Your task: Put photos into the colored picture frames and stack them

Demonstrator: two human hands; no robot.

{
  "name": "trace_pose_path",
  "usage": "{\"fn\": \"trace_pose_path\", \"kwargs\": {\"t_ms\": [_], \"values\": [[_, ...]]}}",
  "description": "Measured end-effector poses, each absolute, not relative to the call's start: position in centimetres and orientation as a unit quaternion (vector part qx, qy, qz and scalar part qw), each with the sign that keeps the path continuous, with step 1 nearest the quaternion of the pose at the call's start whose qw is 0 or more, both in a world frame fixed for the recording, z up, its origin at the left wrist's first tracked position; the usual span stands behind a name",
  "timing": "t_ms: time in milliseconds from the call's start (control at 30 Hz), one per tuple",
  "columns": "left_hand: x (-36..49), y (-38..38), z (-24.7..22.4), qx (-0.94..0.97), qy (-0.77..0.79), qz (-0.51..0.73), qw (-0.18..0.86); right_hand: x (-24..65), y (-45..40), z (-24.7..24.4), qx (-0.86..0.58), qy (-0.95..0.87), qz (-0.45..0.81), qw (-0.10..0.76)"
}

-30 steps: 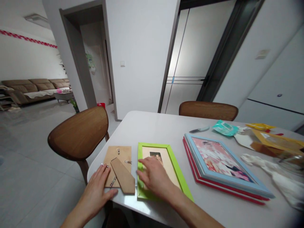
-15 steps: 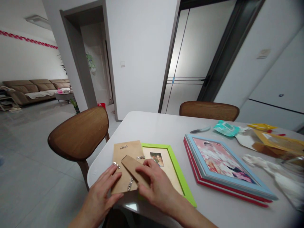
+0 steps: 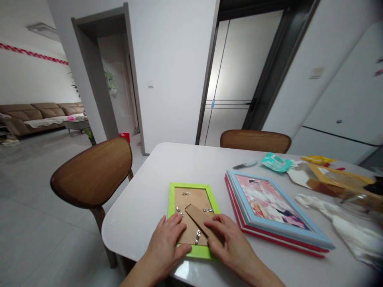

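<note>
A lime-green picture frame [image 3: 171, 201] lies face down on the table near its front edge. Its brown backing board [image 3: 196, 198] sits inside the frame, with several metal turn clips [image 3: 198, 237] on it. A slanted support leg [image 3: 196, 215] is attached to the board. My left hand [image 3: 166, 245] rests at the left lower side, fingers stretched over the green border and the board's edge. At the right, my right hand [image 3: 235, 243] pinches the support leg between thumb and fingers. The photo side is hidden underneath.
Right of my hands is a stack of picture frames, a light-blue one [image 3: 239, 195] above red ones [image 3: 235, 207]. Behind it lie a knife [image 3: 245, 164] and a teal wipes pack [image 3: 275, 162]. Yellow packaging [image 3: 338, 177] and white crumpled wrap [image 3: 338, 223] lie farther right. A wooden chair [image 3: 92, 171] stands left.
The backing board has moved right, from overlapping the green frame's left side into the frame, covering the photo. Both hands moved right with it. The view has shifted slightly.
</note>
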State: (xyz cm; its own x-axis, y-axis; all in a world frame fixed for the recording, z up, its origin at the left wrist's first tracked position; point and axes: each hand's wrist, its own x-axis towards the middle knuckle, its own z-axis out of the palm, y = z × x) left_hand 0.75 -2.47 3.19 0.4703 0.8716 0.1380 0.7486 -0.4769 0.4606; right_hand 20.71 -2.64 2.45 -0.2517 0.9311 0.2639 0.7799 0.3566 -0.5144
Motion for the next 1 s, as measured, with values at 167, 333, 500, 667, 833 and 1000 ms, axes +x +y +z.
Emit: {"fn": "trace_pose_path", "kwargs": {"t_ms": [167, 333, 500, 667, 833, 1000], "values": [[0.7, -2.7, 2.9, 0.845, 0.478, 0.172, 0.166, 20.4, -2.6, 1.2, -0.549, -0.79, 0.068, 0.265], [0.5, -2.7, 1.8, 0.846, 0.465, 0.203, 0.164, 20.4, -3.1, 1.7, -0.518, -0.817, 0.029, 0.249], [0.3, -2.6, 1.2, 0.845, 0.459, 0.222, 0.164, 19.6, -3.5, 2.9, -0.446, -0.871, 0.045, 0.203], [0.4, -2.6, 1.5, 0.839, 0.468, 0.216, 0.174, 19.1, -3.6, 3.4, -0.429, -0.879, 0.082, 0.189], [0.5, -2.7, 1.7, 0.835, 0.473, 0.217, 0.18, 19.6, -3.2, 3.4, -0.424, -0.879, 0.086, 0.2], [0.5, -2.5, 1.6, 0.832, 0.474, 0.221, 0.183, 20.8, -0.2, 2.3, -0.546, -0.803, 0.048, 0.236]]}}
